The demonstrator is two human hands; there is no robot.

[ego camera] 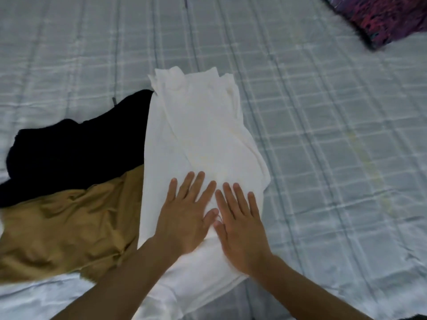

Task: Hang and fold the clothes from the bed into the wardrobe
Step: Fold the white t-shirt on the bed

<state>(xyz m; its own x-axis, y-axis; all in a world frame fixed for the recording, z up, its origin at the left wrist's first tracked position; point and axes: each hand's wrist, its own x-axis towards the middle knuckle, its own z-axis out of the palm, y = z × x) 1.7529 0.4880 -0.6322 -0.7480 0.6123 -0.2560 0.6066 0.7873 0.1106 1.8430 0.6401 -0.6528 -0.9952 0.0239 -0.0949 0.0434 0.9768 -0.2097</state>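
A white garment (198,135) lies folded lengthwise into a long strip on the bed, running from the near edge toward the middle. My left hand (184,215) and my right hand (240,225) lie flat on its near half, side by side, fingers straight and spread, pressing the cloth down. Left of the strip, a mustard-brown garment (69,227) lies crumpled, and a black garment (76,153) lies bunched just beyond it. The white strip overlaps the right edges of both.
The bed is covered by a pale blue-grey checked sheet (323,135) that stretches far to the right and beyond the clothes. A dark cushion with red and purple pattern (383,19) lies at the far right corner.
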